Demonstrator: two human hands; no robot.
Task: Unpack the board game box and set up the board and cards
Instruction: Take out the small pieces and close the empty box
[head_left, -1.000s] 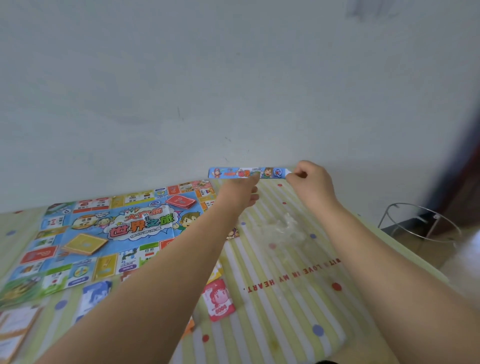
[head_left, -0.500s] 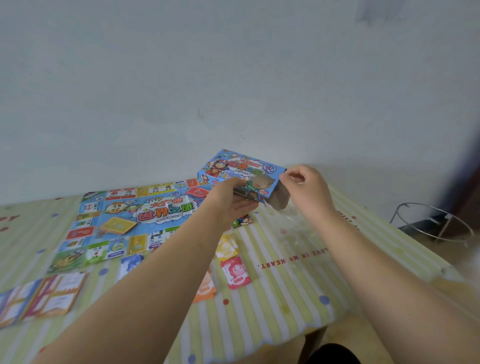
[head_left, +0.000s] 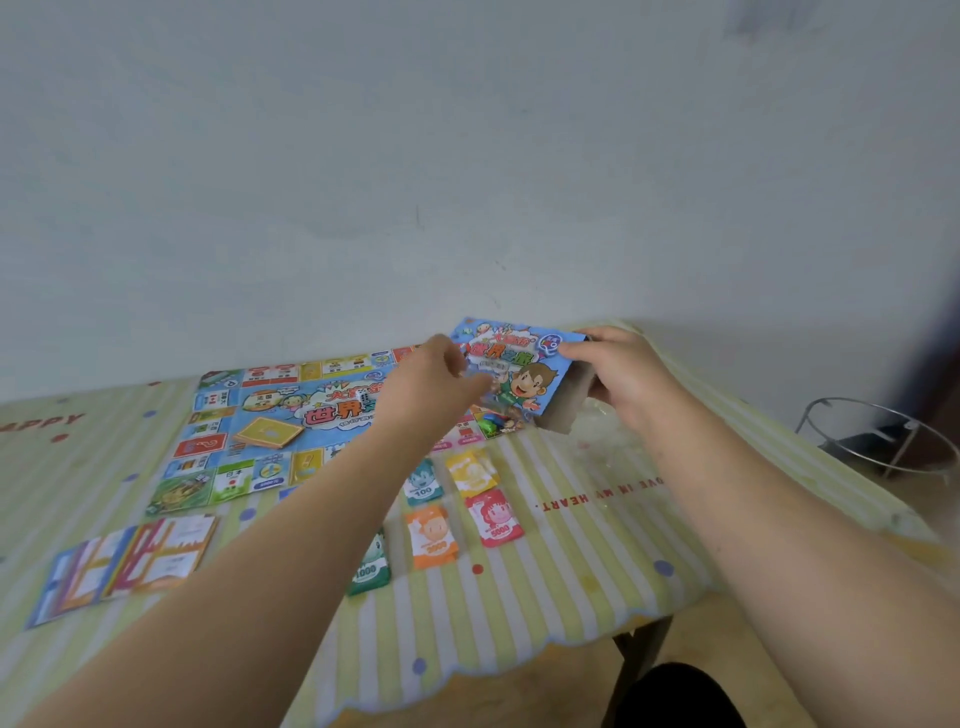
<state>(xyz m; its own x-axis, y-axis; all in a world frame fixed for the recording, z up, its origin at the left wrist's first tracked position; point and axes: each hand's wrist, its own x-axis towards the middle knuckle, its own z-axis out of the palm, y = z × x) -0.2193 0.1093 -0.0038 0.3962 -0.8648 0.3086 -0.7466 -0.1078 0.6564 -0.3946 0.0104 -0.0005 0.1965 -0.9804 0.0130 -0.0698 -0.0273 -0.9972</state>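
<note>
The blue cartoon-printed box (head_left: 511, 371) hung tilted above the unfolded board's (head_left: 311, 415) right corner. The board lay flat on the table (head_left: 571, 597), a yellow card stack (head_left: 267, 432) on it and money cards (head_left: 470, 512) spread just before it.

The left hand (head_left: 434, 387) hides part of the board (head_left: 270, 410), apparently its title.

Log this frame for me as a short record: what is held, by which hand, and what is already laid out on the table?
Held item: game box, tilted, at the board's far right corner
Left hand: grips the box's left edge
Right hand: grips the box's right end
Board: unfolded flat on the table
On board: yellow card stack
In front of board: money stacks, one partly behind the left arm
Front left: fanned cards
</note>
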